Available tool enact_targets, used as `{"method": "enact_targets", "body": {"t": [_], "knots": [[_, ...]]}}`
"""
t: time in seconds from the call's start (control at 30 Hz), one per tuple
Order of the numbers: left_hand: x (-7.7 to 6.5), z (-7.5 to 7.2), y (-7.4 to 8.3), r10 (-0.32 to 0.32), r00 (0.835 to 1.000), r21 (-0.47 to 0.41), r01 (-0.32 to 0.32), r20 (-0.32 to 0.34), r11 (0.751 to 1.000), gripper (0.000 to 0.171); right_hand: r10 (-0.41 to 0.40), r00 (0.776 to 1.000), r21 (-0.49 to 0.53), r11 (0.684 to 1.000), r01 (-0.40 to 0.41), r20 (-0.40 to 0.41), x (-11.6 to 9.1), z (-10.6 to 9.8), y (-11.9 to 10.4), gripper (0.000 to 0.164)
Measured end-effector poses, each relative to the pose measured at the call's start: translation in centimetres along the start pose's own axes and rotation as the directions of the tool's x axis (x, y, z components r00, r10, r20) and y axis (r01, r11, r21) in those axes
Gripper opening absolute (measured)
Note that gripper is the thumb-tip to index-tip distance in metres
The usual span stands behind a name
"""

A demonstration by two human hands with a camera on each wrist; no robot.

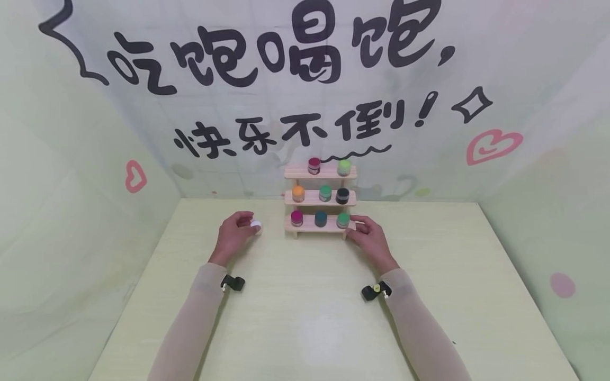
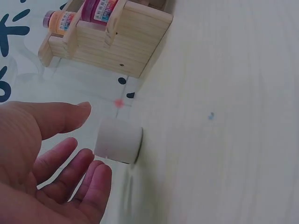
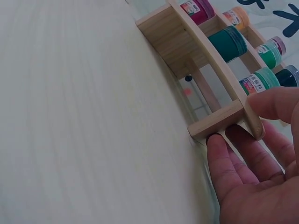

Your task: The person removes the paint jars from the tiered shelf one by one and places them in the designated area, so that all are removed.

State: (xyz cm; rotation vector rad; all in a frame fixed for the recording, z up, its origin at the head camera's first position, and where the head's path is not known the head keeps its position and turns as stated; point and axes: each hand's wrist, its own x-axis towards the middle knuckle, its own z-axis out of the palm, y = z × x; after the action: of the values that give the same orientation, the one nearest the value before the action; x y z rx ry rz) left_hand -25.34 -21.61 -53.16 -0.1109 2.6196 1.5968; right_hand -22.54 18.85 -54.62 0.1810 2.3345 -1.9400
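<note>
A pale printed cloth (image 1: 229,108) bounds the scene at the back and both sides. Within it lies a light wooden surface (image 1: 305,301), its far edge meeting the back cloth and its side edges running along the side cloths. A broad stretch of surface lies between the rack and the person, another between the right hand and the right edge; on the left, the margin beside the hand is narrower.

Two pale sleeves (image 1: 188,323) reach in from the near side, a dark wrist device (image 1: 233,283) on each. A three-tier wooden rack (image 1: 308,229) stands near the back edge, between the hands and closer to the right one. The right hand (image 1: 373,243) pinches the right end of its bottom shelf, thumb on top and fingers beneath.

The left hand (image 1: 233,235) is well apart from the rack, thumb and fingers parted and gently bent. A white cylinder (image 2: 117,141) sits upright just beyond its fingertips; whether they touch it I cannot tell.

Small paint jars (image 1: 321,219) fill out the tiers: dark red and light green on top; orange, green and near-black in the middle; magenta, dark teal and green below, the last right beside the right thumb.
</note>
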Motion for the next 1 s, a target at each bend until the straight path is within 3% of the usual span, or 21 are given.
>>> {"method": "enact_targets", "body": {"t": [0.27, 0.53, 1.0], "knots": [[1.2, -0.6, 2.9, 0.073, 0.995, -0.006, -0.073, -0.065, 0.997, 0.051, 0.022, 1.000, 0.041, 0.999, -0.022, -0.001, 0.2, 0.1, 0.2, 0.046], [2.4, -1.0, 6.5, 0.148, 0.985, -0.017, -0.150, -0.088, 0.989, 0.048, 0.028, 1.000, 0.112, 0.993, -0.029, 0.013, 0.2, 0.4, -0.1, 0.045], [3.9, 0.2, 10.8, 0.222, 0.969, -0.067, -0.231, -0.112, 0.971, 0.044, 0.045, 0.998, 0.163, 0.985, -0.052, 0.043, 0.6, 0.5, 0.1, 0.044]]}}
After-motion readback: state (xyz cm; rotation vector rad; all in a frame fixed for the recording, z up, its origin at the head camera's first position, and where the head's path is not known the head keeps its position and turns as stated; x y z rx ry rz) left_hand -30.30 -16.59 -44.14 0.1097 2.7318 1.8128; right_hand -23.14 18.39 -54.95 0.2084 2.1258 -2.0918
